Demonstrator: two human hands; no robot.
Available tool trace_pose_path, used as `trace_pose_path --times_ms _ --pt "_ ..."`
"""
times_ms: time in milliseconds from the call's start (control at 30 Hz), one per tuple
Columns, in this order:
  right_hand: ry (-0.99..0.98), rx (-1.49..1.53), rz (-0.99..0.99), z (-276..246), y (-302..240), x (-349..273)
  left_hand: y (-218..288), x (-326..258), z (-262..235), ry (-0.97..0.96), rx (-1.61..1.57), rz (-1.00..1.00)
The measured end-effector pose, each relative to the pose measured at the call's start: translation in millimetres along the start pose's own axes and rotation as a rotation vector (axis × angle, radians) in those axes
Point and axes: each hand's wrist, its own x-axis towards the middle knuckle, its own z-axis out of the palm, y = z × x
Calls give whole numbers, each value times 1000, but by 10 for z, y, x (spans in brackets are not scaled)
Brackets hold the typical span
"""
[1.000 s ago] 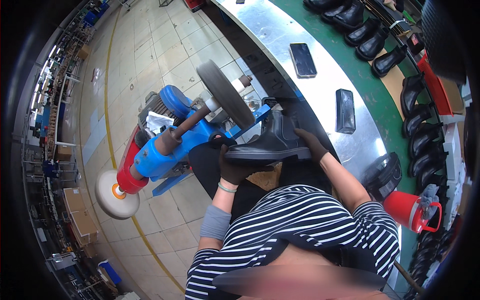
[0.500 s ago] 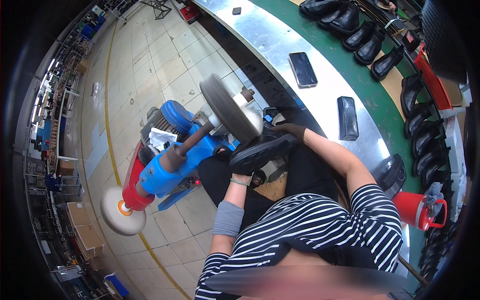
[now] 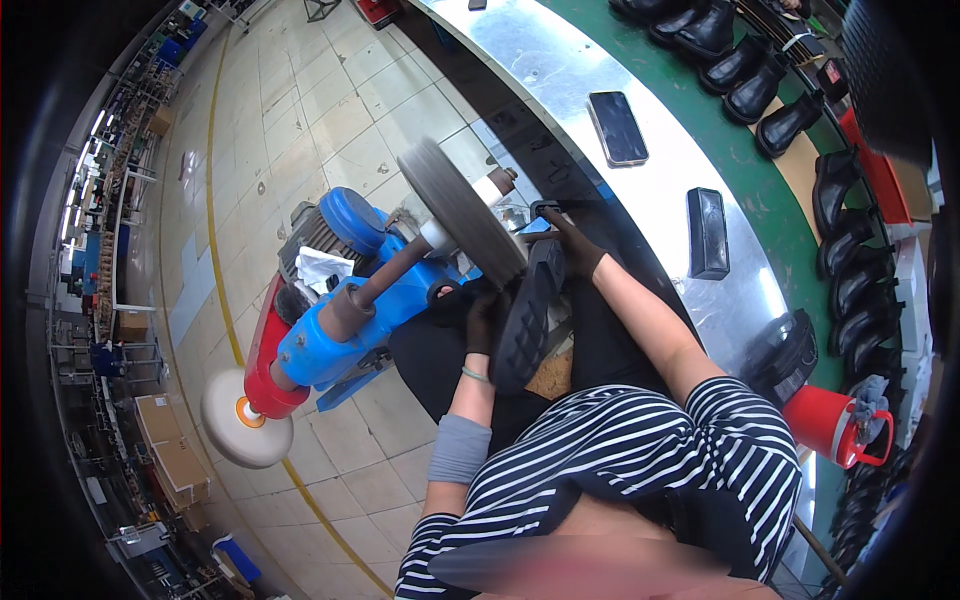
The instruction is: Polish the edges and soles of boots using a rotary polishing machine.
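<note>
Black shoe, two gloved hands

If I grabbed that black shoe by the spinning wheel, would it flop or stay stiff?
Probably stiff: the shoe keeps its shape though the left hand and right hand hold only its ends. Its thick sole suggests some weight. Its dark surface looks smooth, so it might slip; both hands wear dark gloves.

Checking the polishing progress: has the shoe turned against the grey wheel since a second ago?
Yes. The shoe lay flat with its sole down; now its sole faces up, pressed edge-on by the grey wheel.
</note>
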Motion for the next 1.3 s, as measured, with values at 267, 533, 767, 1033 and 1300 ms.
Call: trace_pose_path --times_ms 267,533,767,1033,1300 --pt "203 -6 -104 -68 185 350 -115 -116 348 314 112 149" --pt "98 -157 -128 -4 228 408 -96 -389 627 373 -86 -39" --pt "234 -353 -249 -26 193 231 -251 -563 794 215 -288 -180" --pt "128 -278 -349 148 79 -108 -278 -480 1016 245 -286 -97" --pt "189 -364 -726 -254 265 -637 -529 -152 1271 99 -352 -158"
